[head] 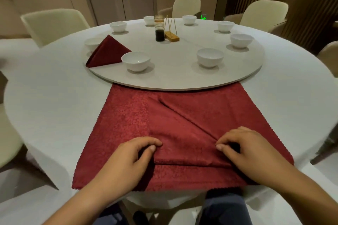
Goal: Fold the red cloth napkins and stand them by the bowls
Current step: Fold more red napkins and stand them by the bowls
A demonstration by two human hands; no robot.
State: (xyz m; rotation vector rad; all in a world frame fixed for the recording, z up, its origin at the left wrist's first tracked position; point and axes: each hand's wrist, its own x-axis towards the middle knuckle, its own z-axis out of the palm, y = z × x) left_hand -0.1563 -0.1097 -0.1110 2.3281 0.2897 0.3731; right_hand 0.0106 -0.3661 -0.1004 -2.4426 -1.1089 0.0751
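A red napkin (182,124) lies spread on the near side of the table (54,106); left hand (128,159) and right hand (250,150) each pinch a fold by its near edge. Far left, a folded napkin (108,51) stands beside a bowl (135,60) on the turntable (173,73)

The broad red cloth napkin (128,124) shows a faint, mottled tone-on-tone weave and a zigzag-cut edge. The folded triangular cloth napkin (108,53) is a darker wine red. The round porcelain bowls (135,60) are plain white, the cloth-covered round counter (54,97) white, the flat round turntable (173,75) pale grey, and the padded chairs (53,23) cream.
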